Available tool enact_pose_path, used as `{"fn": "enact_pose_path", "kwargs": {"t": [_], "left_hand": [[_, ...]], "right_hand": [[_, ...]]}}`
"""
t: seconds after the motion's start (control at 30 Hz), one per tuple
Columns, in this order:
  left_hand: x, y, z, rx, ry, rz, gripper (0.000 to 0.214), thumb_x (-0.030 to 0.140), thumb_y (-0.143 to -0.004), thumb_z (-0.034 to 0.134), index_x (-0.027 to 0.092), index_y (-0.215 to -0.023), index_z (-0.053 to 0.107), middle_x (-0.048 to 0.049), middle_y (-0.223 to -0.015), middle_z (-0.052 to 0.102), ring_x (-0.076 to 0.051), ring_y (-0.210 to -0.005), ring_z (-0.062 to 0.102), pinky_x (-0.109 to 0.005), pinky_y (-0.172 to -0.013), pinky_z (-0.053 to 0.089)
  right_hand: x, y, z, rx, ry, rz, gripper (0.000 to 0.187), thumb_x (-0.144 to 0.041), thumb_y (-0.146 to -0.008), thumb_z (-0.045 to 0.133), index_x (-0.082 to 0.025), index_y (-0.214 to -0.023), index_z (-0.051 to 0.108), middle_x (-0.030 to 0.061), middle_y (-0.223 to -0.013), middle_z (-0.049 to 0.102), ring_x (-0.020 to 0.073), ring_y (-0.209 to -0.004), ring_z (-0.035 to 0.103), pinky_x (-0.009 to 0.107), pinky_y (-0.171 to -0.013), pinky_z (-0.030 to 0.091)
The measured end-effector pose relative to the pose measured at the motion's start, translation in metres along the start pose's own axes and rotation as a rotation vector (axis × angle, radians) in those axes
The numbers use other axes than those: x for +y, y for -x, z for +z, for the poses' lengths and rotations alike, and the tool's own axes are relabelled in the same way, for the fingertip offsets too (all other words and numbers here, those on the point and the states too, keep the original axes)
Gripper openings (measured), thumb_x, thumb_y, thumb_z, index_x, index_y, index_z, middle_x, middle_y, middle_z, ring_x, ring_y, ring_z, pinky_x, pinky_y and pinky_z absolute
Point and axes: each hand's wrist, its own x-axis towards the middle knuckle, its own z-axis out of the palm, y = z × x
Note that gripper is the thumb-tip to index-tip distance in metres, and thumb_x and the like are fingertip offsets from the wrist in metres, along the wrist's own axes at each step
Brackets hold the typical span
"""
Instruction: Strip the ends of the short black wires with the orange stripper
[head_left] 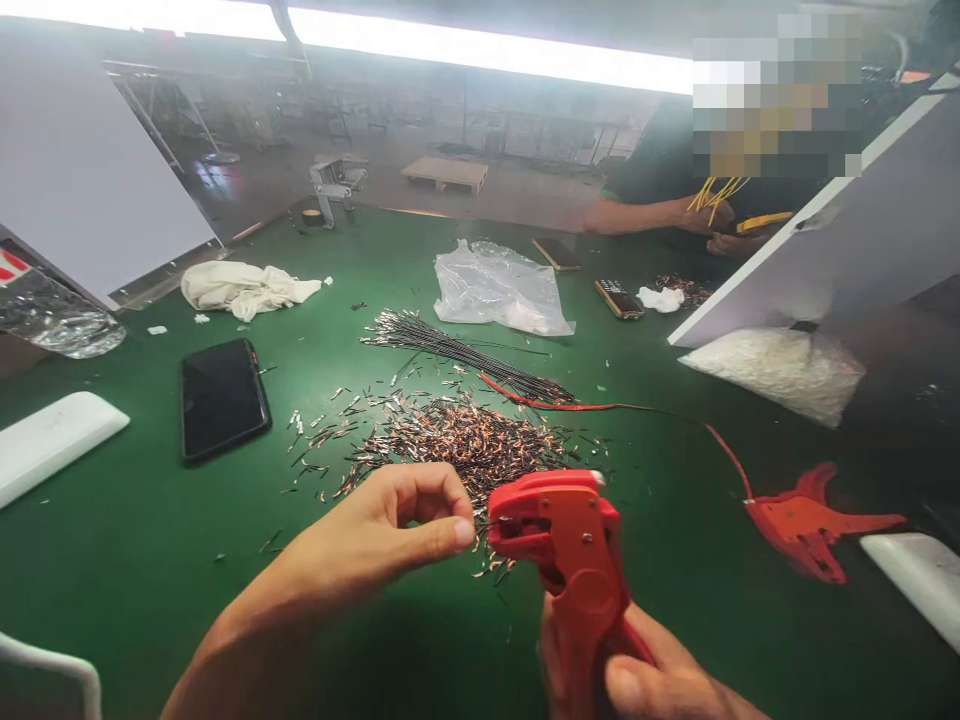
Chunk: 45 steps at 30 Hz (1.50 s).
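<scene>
My right hand (645, 675) grips the handles of a red wire stripper (574, 545), its jaws pointing left. My left hand (397, 525) is closed in a pinch on a thin dark wire (484, 524) fed into the stripper's jaws. Just beyond lies a pile of stripped copper-tipped wire scraps (457, 440) on the green table (135, 560). Farther back lies a bundle of thin black wires (465, 355) with a red wire (570, 405) running off to the right.
A black phone (223, 398) lies at left, a white cloth (244, 287) behind it, a clear plastic bag (499, 288) at centre back. A second red stripper (814, 520) lies at right near a bag of white parts (780, 370). Another person's hands (712, 225) hold yellow wires across the table.
</scene>
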Motion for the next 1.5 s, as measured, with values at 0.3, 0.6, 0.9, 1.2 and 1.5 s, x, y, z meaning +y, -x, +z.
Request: {"fn": "enact_pose_path", "kwargs": {"t": [0.3,0.6,0.9,1.2,1.5], "left_hand": [[-0.003,-0.004,0.007,0.413,-0.269,0.188,0.022,0.035,-0.080,0.067,0.018,-0.068,0.067,0.0011,-0.064,0.058,-0.013,-0.061,0.049,-0.024,-0.057,0.037],[-0.022,-0.011,0.020,0.637,-0.657,0.493,0.012,0.018,-0.089,0.063,0.019,-0.079,0.070,-0.0018,-0.075,0.069,-0.014,-0.070,0.062,-0.026,-0.066,0.047],[-0.043,-0.021,0.028,0.702,-0.923,0.698,0.017,0.008,-0.093,0.055,0.018,-0.082,0.063,-0.0004,-0.078,0.060,-0.015,-0.069,0.056,-0.027,-0.061,0.044],[-0.054,-0.026,0.056,0.522,-1.097,0.730,0.023,0.003,-0.091,0.051,0.017,-0.079,0.065,-0.0028,-0.071,0.059,-0.019,-0.062,0.054,-0.029,-0.055,0.046],[-0.062,-0.030,0.066,0.431,-1.222,0.826,0.027,0.001,-0.089,0.048,0.018,-0.070,0.058,-0.0011,-0.063,0.058,-0.018,-0.053,0.053,-0.029,-0.046,0.039]], "right_hand": [[-0.037,0.016,-0.011,0.465,0.402,-0.101,0.049,-0.064,-0.090,0.054,-0.021,-0.112,0.060,0.0072,-0.090,0.066,0.0244,-0.080,0.057,0.037,-0.075,0.043],[-0.025,0.011,-0.061,0.972,1.951,0.053,0.055,-0.069,-0.085,0.058,-0.017,-0.101,0.059,0.0149,-0.090,0.065,0.0378,-0.084,0.057,0.048,-0.073,0.042],[-0.017,0.004,-0.053,1.004,2.042,-0.098,0.063,-0.065,-0.098,0.033,-0.014,-0.127,0.056,0.0184,-0.112,0.063,0.0386,-0.095,0.060,0.049,-0.071,0.045],[-0.032,-0.017,-0.002,0.673,1.525,-0.802,0.021,-0.007,-0.095,0.055,-0.020,-0.105,0.067,0.0035,-0.092,0.075,0.0213,-0.088,0.065,0.044,-0.089,0.032],[-0.020,-0.018,-0.010,0.583,1.580,-0.775,0.017,-0.004,-0.097,0.049,-0.014,-0.096,0.063,0.0050,-0.081,0.071,0.0199,-0.077,0.059,0.039,-0.082,0.034]]}}
